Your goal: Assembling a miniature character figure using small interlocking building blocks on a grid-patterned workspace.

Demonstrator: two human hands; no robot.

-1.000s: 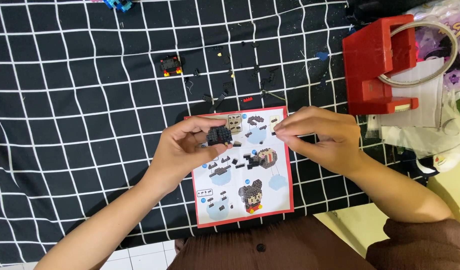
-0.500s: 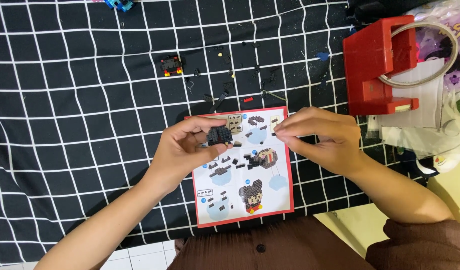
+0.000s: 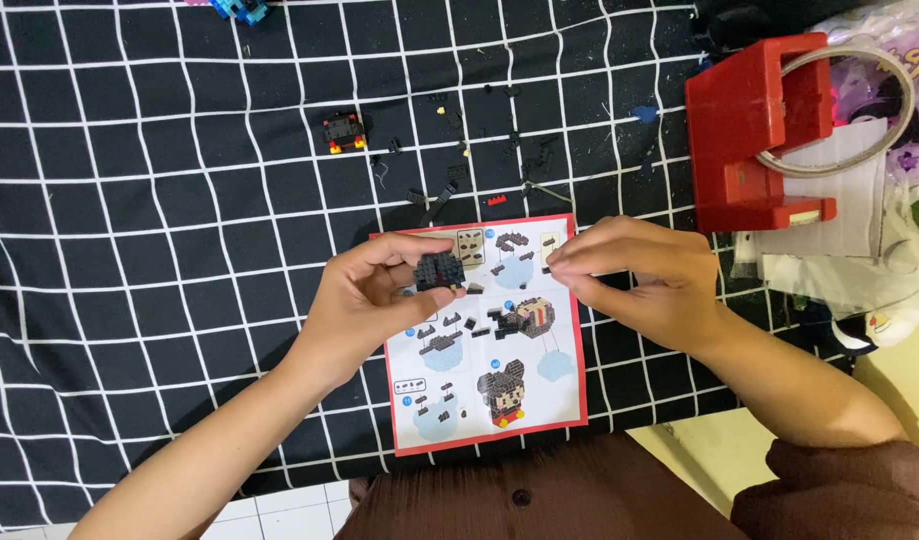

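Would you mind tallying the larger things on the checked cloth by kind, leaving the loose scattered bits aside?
Small block builds: 2, the black one held in the left hand at and one lying apart
Instruction sheets: 1
Red tape dispensers: 1
Total: 4
The right hand pinches something too small to tell.

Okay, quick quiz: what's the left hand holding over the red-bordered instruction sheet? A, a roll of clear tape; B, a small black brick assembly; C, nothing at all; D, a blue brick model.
B: the left hand pinches a small black brick assembly between thumb and fingers, just above the red-bordered paper instruction sheet lying on the black cloth with white grid lines.
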